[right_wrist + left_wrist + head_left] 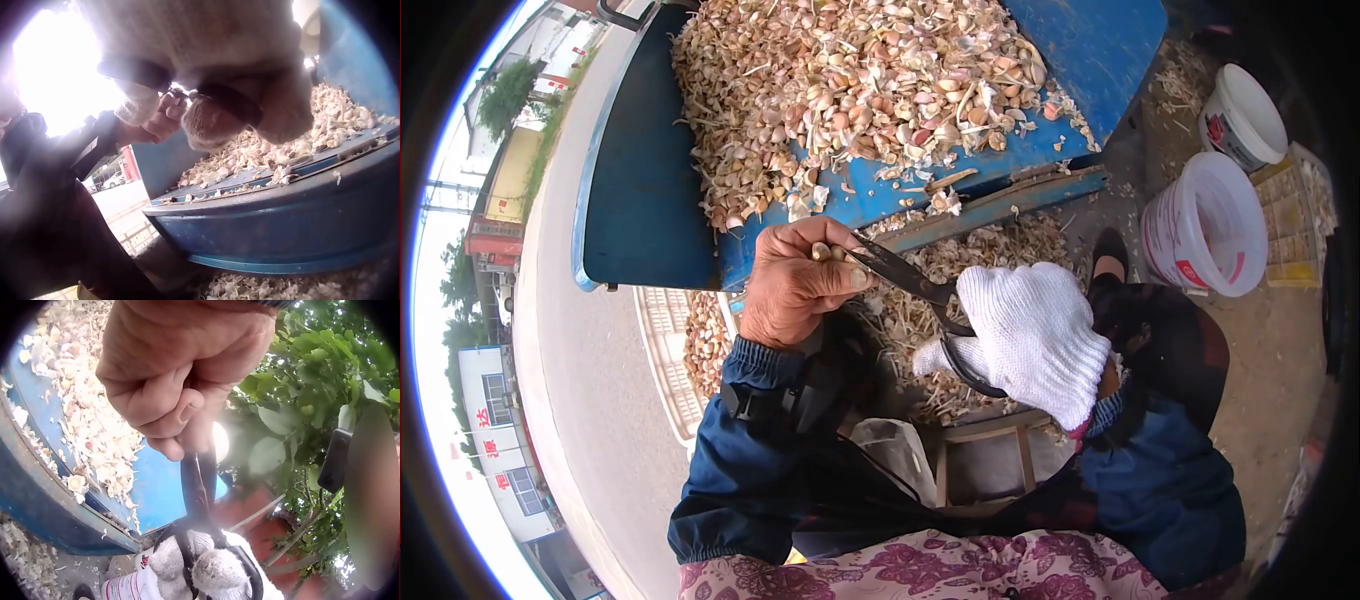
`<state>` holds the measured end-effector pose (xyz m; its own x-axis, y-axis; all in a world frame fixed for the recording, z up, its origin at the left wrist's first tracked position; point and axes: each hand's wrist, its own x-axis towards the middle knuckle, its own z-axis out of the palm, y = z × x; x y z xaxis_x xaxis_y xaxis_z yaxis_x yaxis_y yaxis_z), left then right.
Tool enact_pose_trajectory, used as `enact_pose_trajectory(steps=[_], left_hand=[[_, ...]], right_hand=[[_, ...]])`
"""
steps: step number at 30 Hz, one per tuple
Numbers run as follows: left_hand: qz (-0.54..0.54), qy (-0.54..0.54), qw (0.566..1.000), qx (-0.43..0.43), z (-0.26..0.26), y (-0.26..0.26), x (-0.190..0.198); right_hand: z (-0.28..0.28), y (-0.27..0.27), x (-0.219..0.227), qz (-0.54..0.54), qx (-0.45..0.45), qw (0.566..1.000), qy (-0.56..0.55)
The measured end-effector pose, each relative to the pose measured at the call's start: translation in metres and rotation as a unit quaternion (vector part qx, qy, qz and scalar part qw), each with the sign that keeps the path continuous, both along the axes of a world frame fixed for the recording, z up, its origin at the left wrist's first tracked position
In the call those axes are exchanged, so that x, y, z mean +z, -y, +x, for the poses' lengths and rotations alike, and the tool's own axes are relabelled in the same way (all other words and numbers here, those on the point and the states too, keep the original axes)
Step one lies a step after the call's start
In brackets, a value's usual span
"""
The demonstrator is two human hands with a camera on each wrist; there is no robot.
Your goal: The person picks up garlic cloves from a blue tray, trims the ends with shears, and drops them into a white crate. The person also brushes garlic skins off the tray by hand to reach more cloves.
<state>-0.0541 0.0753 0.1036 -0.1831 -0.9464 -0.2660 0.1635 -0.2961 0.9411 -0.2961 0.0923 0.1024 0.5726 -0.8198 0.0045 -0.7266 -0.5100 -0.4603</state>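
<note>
My bare left hand (795, 285) pinches a small pale garlic clove (821, 252) between curled fingers and thumb, in front of the blue trough. In the left wrist view the clove (220, 441) shows as a bright round edge behind the fingertips. White knitted glove covers my right hand (1035, 340), which grips dark scissors (895, 270) by their loop handles. The blades look close together and point at the left hand, their tips right at its fingers. Dirt marks the glove's fingertips (219, 572).
A blue metal trough (630, 200) bears a heap of garlic cloves (870, 80). Trimmings (1000, 250) lie below it. Beside my left forearm stands a white crate (662, 340) with cloves inside. Two white buckets, one nearer (1170, 235), one farther (1215, 130), stand at right.
</note>
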Motion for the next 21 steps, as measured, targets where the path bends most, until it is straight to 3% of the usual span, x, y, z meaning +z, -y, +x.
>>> enact_pose_trajectory(steps=[8,15,18,20,21], left_hand=[[0.02,0.005,1.0,0.009,-0.004,0.001,0.004],[-0.005,0.039,0.999,0.027,-0.015,-0.007,0.003],[-0.008,0.015,0.999,0.038,-0.016,-0.008,0.001],[-0.004,-0.011,0.999,0.041,-0.015,-0.006,0.0],[-0.013,-0.021,0.999,0.024,-0.014,-0.006,-0.002]], right_hand=[[-0.004,-0.003,-0.002,-0.02,0.027,0.999,0.009],[-0.003,-0.005,-0.006,0.004,-0.003,1.0,0.006],[0.003,-0.009,-0.022,0.017,0.0,0.997,0.081],[0.009,-0.009,-0.028,0.182,-0.019,0.96,0.211],[0.01,-0.01,-0.027,0.18,-0.018,0.961,0.211]])
